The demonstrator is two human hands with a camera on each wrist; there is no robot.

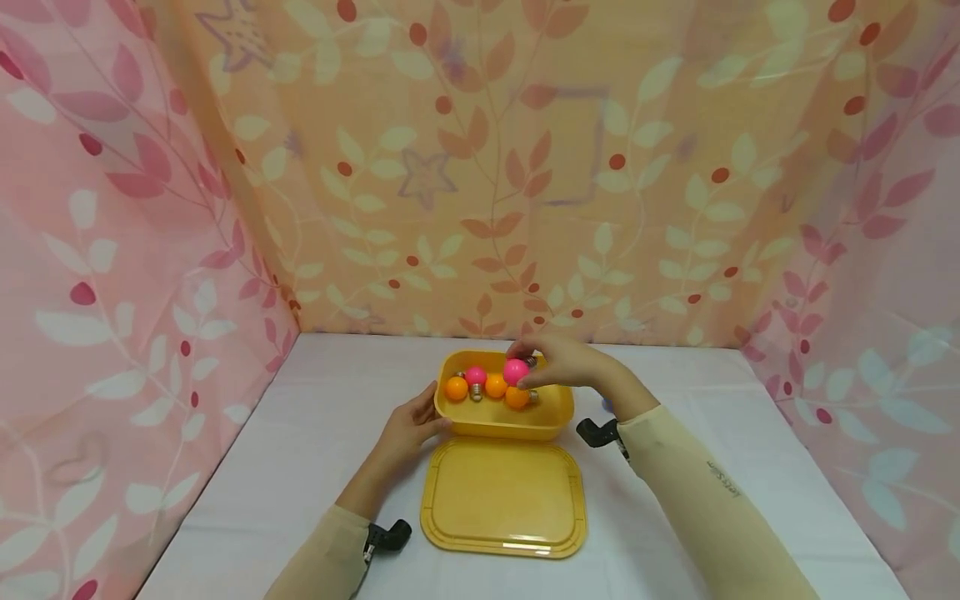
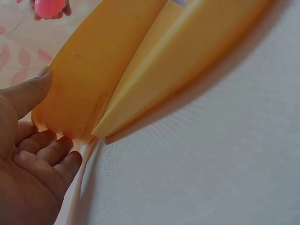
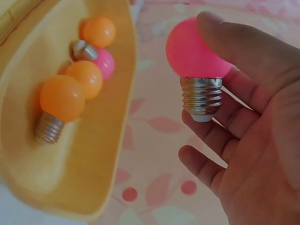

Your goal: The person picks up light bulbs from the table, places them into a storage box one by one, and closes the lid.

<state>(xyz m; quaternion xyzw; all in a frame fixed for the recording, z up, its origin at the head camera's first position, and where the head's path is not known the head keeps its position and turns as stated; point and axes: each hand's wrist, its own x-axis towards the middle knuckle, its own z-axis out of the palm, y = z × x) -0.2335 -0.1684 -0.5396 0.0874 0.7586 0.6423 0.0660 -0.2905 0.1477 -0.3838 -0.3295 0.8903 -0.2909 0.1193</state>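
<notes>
A pink light bulb (image 3: 197, 51) with a silver screw base is pinched between the thumb and fingers of my right hand (image 1: 558, 364), above the right half of an open yellow plastic box (image 1: 480, 422). Inside the box lie three orange bulbs, one of them the nearest orange bulb (image 3: 62, 98), and another pink bulb (image 1: 476, 377). My left hand (image 1: 408, 425) holds the box at its left front corner. In the left wrist view its thumb (image 2: 35, 93) presses one wall and the other fingers curl against the side.
A yellow lid (image 1: 502, 500) lies flat on the white tablecloth (image 1: 300, 467), right in front of the box. Partly hidden behind my right wrist is a small blue thing (image 1: 607, 405). Patterned cloth walls (image 1: 480, 208) stand behind and at both sides.
</notes>
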